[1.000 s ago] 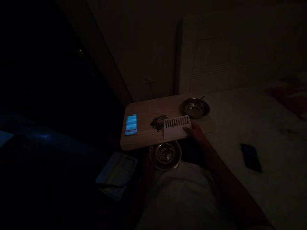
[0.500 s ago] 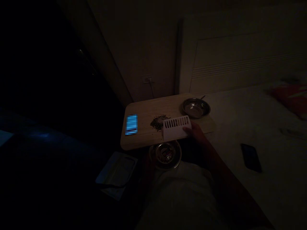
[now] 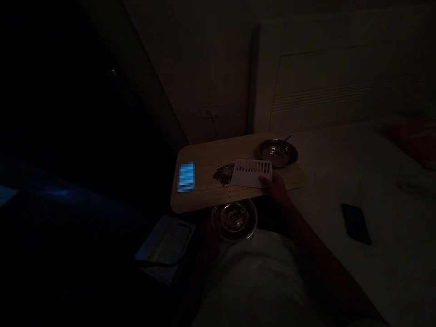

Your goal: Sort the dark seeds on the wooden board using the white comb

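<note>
My right hand grips a white slotted plastic piece by its right end, the thumb on its near face. Its left end lies against a pile of small dark grains on the wooden table. Below the table's front edge, a round metal bowl is held by my left hand at its left rim. That hand is very dark and its fingers hardly show. Some small bits lie inside the bowl, too dim to name.
A second metal bowl, with a thin handle sticking out, stands at the table's back right. A lit phone lies at the left. A bag is below left. On the bed at right lies a dark phone.
My right hand has shifted the white slotted piece slightly away from me, up from the table's front edge, and tilted it flatter. The bowl in my left hand stays put.
</note>
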A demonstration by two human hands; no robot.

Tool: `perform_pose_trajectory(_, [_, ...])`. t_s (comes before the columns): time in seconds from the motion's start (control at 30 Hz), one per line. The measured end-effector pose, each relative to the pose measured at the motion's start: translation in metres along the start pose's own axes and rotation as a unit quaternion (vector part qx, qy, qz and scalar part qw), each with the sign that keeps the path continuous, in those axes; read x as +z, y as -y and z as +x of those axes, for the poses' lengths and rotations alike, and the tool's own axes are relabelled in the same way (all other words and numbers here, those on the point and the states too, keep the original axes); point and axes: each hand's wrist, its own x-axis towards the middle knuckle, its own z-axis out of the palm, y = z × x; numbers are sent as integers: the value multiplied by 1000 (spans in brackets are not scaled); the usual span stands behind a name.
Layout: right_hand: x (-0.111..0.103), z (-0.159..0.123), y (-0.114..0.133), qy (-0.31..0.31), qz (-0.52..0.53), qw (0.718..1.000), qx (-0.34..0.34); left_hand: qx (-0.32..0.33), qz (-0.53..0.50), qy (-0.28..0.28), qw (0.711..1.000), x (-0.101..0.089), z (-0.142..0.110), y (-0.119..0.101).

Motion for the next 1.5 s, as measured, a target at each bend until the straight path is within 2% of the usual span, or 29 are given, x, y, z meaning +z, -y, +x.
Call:
perform_pose_trajectory(0.2, [-1, -2, 1, 44, 14, 999, -5, -1, 18, -9, 1000, -1, -1, -2])
perform_pose_trajectory(0.4, [0, -4, 5, 90, 6, 996, -1, -16, 12, 4, 1000, -2, 0, 10])
perform_pose_trajectory(0.57, [4, -3, 0, 40, -4, 999, -25, -17, 15, 6, 1000, -2, 1, 15])
perform_pose_trajectory(0.67, [5, -3, -1, 36, -11, 999, -30, -8, 14, 2, 1000, -2, 2, 11])
perform_pose_trajectory(0.87, [0, -6, 6, 87, -20, 996, -6, -2, 10, -9, 1000, -1, 0, 8])
perform_pose_trajectory(1.13, [-3, -7, 9, 141, 24, 989, 42, -21, 15, -8, 1000, -2, -3, 6])
perform_pose_trajectory(1.3, [1, -9, 10, 96, 59, 993, 35, -8, 23, -8, 1000, -2, -3, 5])
perform_pose_trajectory(1.5, [27, -18, 10, 38, 44, 998, 7, 4, 17, -11, 1000, 0, -2, 3])
